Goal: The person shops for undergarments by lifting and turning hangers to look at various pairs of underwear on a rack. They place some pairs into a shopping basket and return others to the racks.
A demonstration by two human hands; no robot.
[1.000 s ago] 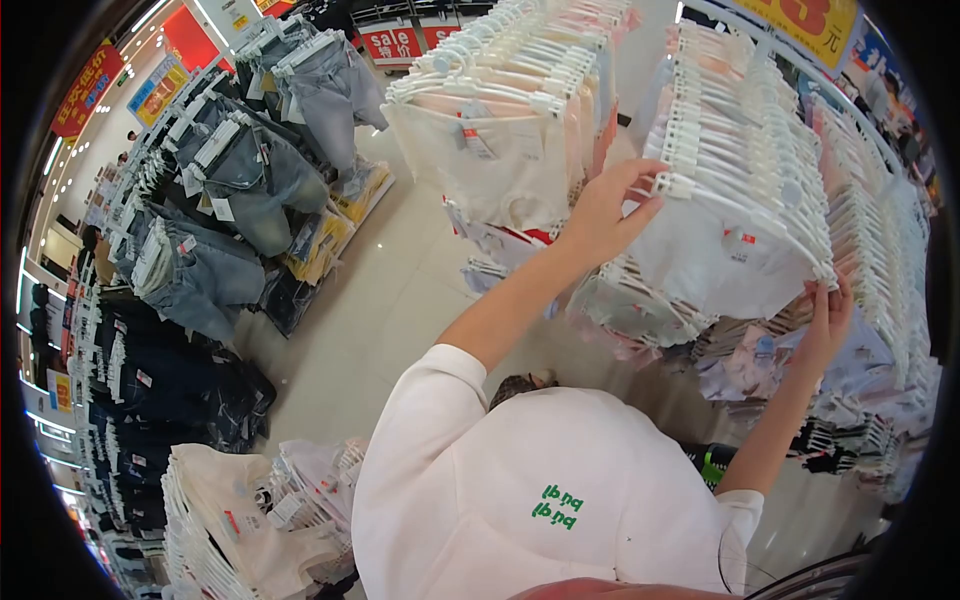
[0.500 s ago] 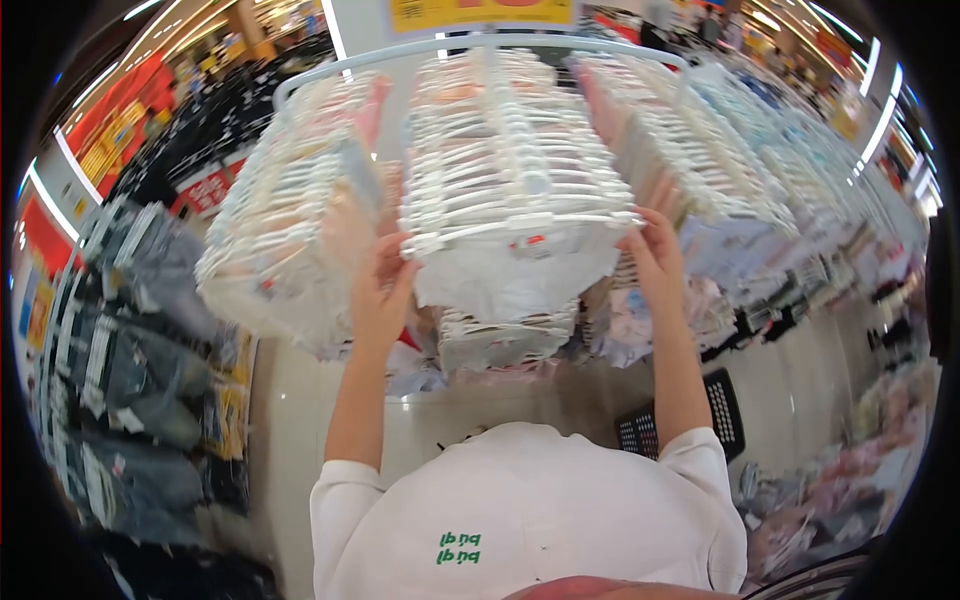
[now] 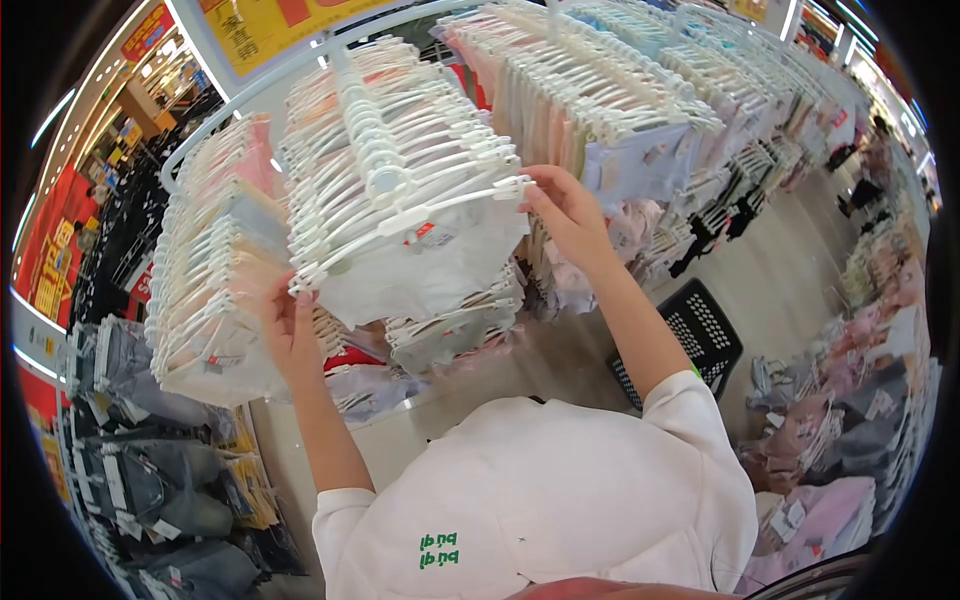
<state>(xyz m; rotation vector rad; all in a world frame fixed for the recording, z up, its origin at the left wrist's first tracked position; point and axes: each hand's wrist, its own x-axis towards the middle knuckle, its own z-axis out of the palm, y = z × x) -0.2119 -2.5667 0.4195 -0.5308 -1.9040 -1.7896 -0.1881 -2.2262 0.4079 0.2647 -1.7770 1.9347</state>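
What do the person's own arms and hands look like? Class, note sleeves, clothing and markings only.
The left hand and right hand are bare: no gloves, no watch or ring visible. The left sleeve and right sleeve are short, loose and white, part of a T-shirt with small green lettering.

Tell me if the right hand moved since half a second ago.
No. Right hand still pinches the front hanger at its right end; the camera swung.

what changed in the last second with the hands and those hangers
Only the view swung and tilted; nothing was taken up or let go. Both hands stayed at the ends of the front hanger: right hand pinching one end, left hand at the other. The white garment hangs as before.
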